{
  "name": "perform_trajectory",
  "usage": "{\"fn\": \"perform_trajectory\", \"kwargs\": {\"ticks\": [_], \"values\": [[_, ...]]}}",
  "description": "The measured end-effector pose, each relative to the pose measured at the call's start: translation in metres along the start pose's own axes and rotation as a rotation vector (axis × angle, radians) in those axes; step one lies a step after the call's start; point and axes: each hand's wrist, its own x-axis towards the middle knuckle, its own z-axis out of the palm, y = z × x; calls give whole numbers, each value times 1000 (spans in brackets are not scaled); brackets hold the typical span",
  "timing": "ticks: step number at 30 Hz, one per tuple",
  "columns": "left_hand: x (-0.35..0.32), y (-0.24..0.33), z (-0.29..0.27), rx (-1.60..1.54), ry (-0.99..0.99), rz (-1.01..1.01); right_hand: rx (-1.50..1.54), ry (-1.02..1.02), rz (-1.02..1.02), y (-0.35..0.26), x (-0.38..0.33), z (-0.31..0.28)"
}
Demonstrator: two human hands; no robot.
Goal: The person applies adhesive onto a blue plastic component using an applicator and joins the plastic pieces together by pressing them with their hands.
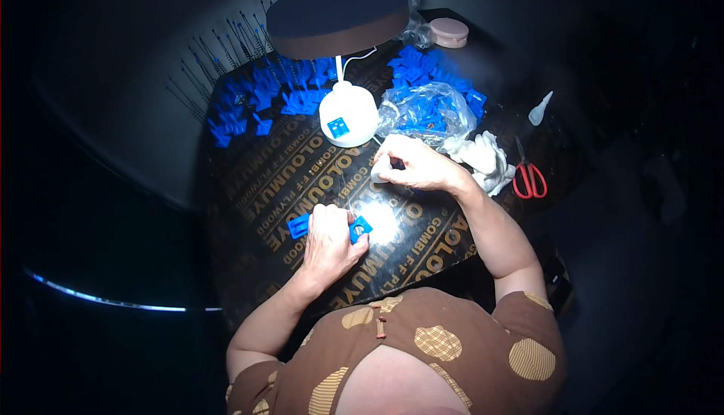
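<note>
My left hand [329, 238] is closed around a blue plastic part [360, 229] low over the dark tabletop. A round hole or socket shows at the part's right end, and its other end sticks out left of my fingers. Farther off and to the right, my right hand [413, 164] is closed, pinching a small whitish piece [381, 169] that my fingers mostly cover. What kind of thing it is I cannot tell. Just beyond that hand lies a clear plastic bag [430, 109] filled with blue parts.
A white-based lamp [349, 117] with a wide dark head [337, 19] stands at the back middle. Blue parts with upright springy wires [260, 87] crowd the back left. To the right lie white crumpled gloves [484, 160], red-handled scissors [529, 179], a small white nozzle bottle [540, 109] and a pink round case [449, 32].
</note>
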Motion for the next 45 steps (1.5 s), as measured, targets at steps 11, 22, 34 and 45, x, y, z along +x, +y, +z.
{"fn": "perform_trajectory", "kwargs": {"ticks": [11,22,34,45], "values": [[6,6,-5,-76,33,-58,99,51,203,-14,2,2],[5,0,-1,-380,79,-275,172,49,142,-14,1,6],[72,-19,-34,-1353,18,-533,625,173,183,-11,8,18],[88,-9,-16,-1350,-47,-479,915,299,256,-8,5,20]]}}
